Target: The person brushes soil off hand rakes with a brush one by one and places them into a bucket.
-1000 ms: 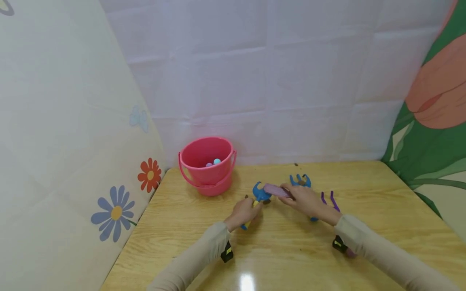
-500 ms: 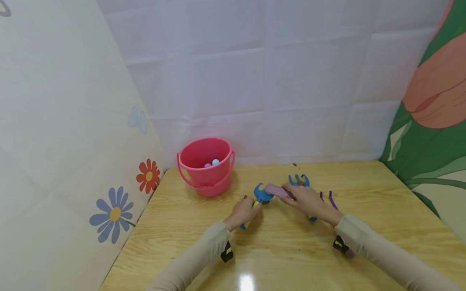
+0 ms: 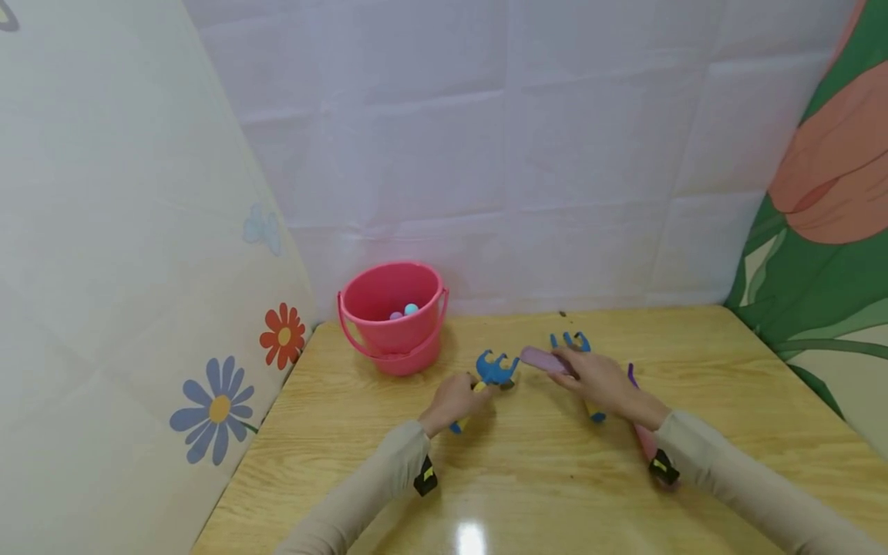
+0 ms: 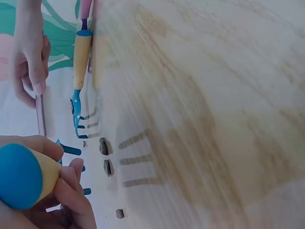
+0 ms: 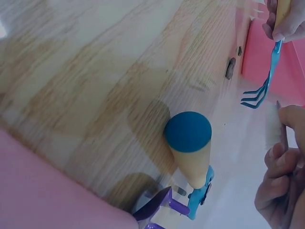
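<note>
My left hand point(image 3: 454, 401) grips the yellow handle of a small blue-headed hand rake point(image 3: 496, 370), held above the table with its tines visible. In the left wrist view, my left fingers curl round that handle point(image 4: 47, 176). My right hand point(image 3: 602, 383) holds a flat pinkish-purple brush point(image 3: 544, 360) just right of the rake head, with a small gap between them. Pale bristles point(image 5: 273, 126) show in the right wrist view. Near my right hand lies a second blue rake point(image 3: 597, 414) with a yellow handle; the hand covers its middle.
A pink bucket point(image 3: 391, 335) with a few small balls point(image 3: 412, 309) inside stands at the back left. Dark pebble-like bits point(image 4: 104, 146) lie on the wooden table point(image 3: 513, 493). A pink-handled purple tool point(image 3: 647, 441) lies partly under my right forearm. A white cloth wall rises behind.
The brush has drawn back to the right, away from the rake head. My left hand has shifted slightly left and turned the rake, so more tines show. The bucket stays put.
</note>
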